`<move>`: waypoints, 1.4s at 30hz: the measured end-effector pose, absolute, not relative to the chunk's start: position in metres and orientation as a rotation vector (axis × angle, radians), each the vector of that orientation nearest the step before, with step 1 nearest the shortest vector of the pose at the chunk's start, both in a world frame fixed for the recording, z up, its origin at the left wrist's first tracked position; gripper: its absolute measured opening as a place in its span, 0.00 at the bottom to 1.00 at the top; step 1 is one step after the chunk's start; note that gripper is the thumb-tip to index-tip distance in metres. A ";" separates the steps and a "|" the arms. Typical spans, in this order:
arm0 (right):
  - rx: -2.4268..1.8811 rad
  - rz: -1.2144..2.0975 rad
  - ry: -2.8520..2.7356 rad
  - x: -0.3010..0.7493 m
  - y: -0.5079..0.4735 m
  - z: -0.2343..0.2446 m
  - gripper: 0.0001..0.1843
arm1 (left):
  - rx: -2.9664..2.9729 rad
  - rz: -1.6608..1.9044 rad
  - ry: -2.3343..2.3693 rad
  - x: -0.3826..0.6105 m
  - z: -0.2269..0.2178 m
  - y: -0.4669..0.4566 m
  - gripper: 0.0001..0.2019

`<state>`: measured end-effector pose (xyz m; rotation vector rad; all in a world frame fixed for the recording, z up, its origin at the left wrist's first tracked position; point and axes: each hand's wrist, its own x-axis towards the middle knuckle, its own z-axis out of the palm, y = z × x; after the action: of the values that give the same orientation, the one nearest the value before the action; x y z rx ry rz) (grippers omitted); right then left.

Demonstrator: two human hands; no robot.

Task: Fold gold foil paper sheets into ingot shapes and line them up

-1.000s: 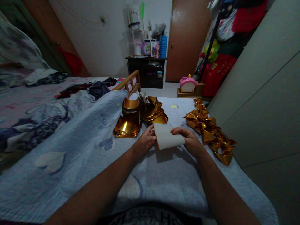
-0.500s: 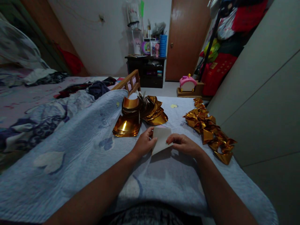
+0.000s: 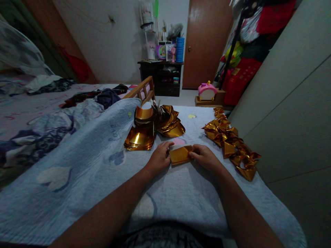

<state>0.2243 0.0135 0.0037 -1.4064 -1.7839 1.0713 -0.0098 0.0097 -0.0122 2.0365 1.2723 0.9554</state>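
A folded sheet of gold foil paper (image 3: pixel 180 156) is held in front of me, its gold face showing, just over the quilt. My right hand (image 3: pixel 204 156) pinches its right end between thumb and fingers. At the left end, my left hand (image 3: pixel 160 155) has its thumb against the edge and a finger reaching past the upper corner. Beyond my hands lies a fanned pile of flat gold foil sheets (image 3: pixel 141 137), pale on their backs. Several folded gold foil pieces (image 3: pixel 229 139) lie in a row to the right of my right hand.
The pale blue quilt (image 3: pixel 108 193) with heart shapes covers the surface beneath my hands. A wooden rail (image 3: pixel 144 86) stands behind the pile. Rumpled clothes (image 3: pixel 108 98) lie to the left, a pale cabinet (image 3: pixel 292 113) rises at right, and a pink toy (image 3: pixel 207 91) sits at the far edge.
The paper, earlier showing its pale back as a larger sheet, is now a narrower folded strip with gold outward. My right hand has shifted slightly to the right.
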 end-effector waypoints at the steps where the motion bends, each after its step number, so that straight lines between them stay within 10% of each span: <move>1: -1.427 1.022 -1.797 0.224 0.014 0.003 0.06 | 2.078 0.978 1.306 -0.011 -0.014 0.011 0.24; 16: -1.612 0.746 -1.877 0.213 0.013 0.002 0.04 | 2.116 1.013 1.485 -0.010 -0.001 0.008 0.06; 42: -1.632 0.746 -1.874 0.214 0.012 -0.004 0.03 | 1.860 0.867 1.404 0.001 -0.004 0.012 0.13</move>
<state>0.2140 0.0118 -0.0042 -1.6321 -1.8743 0.7461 0.0009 0.0119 -0.0041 1.8596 1.4044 0.8665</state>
